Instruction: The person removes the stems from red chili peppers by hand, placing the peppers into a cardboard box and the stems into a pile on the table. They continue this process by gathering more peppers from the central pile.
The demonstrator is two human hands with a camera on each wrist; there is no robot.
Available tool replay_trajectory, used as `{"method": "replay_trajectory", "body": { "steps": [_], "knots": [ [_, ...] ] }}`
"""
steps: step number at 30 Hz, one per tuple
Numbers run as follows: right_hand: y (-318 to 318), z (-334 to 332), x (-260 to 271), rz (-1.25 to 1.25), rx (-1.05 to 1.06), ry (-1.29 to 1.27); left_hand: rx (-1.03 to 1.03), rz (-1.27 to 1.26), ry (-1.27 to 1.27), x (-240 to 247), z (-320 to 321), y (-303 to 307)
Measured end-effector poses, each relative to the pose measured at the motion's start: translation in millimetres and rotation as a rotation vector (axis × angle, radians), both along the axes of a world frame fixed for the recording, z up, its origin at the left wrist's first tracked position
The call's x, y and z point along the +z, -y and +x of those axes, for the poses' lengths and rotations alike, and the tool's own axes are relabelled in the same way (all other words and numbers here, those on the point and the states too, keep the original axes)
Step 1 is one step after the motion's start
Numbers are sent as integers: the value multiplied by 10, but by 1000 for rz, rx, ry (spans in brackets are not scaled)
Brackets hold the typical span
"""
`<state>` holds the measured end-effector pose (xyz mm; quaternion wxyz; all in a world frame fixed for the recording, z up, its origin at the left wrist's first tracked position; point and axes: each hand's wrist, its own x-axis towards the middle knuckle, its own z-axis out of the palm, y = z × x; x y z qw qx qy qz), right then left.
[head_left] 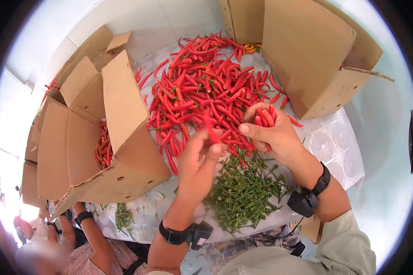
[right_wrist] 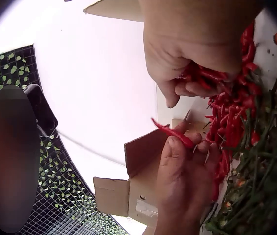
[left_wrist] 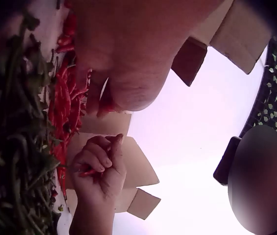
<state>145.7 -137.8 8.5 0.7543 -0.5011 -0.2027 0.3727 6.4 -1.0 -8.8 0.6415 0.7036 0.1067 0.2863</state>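
Between thumb and fingertips, my left hand [head_left: 195, 167] pinches one red chili pepper [head_left: 213, 134]; its thin tip points away in the right wrist view, where the same chili [right_wrist: 175, 134] shows no green stem. Several red chilies [head_left: 265, 117] are gripped in my right hand [head_left: 282, 140], their blunt ends showing above the curled fingers. Both hands are over the near side of a large heap of red chilies [head_left: 202, 91]. Below and between them lies a pile of green chili stems [head_left: 245, 195] on the covered table.
An open cardboard box [head_left: 133, 176] with red chilies [head_left: 104, 149] inside stands at left. Another cardboard box [head_left: 307, 50] is at back right. A plastic-covered lace tablecloth [head_left: 337, 146] covers the table. Another person's arm [head_left: 96, 233] reaches in at lower left, near a smaller stem pile [head_left: 123, 216].
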Motion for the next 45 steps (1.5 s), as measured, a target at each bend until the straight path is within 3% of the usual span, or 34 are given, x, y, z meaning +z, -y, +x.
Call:
{"method": "replay_trajectory", "body": {
  "steps": [1,5,8,11,14,18,20,23,26,27,31,33,36,39,45],
  "knots": [
    [14,-11,7,11,6,7,-9,89,-31,-24,-2,-25],
    [-49,-6,-56,-28,-381,295,93,508,-192,18,-28,-86],
    [-34,-27,9,-16,-494,544,64,559,-227,-38,-49,-101],
    [-48,-99,-27,-67,-319,951,-59,408,-197,0,-33,-51],
    [-55,-160,-135,-255,-78,1054,-102,160,-203,-110,-27,-76],
    [-52,-146,-138,-343,121,922,-52,-21,-170,-74,-18,-32],
    [-48,-122,-113,-332,98,888,-31,-64,-146,-46,2,-30],
    [-40,-37,-158,-273,21,802,197,424,-180,-25,12,-123],
    [3,28,4,-188,90,132,317,847,-260,-46,57,-187],
    [-8,8,47,-149,30,30,336,965,-281,-70,76,-195],
    [-32,84,-135,-20,-20,-107,251,825,-343,-117,77,-161],
    [12,84,-113,-132,-5,-11,268,705,-294,-140,53,-185],
    [-14,37,-98,-146,14,97,137,283,-134,-189,22,-175],
    [-44,-73,11,-104,73,122,1,188,-135,-114,-7,-98],
    [-66,-126,-71,-91,48,118,8,389,-157,-90,-10,-74]
  ]
}}
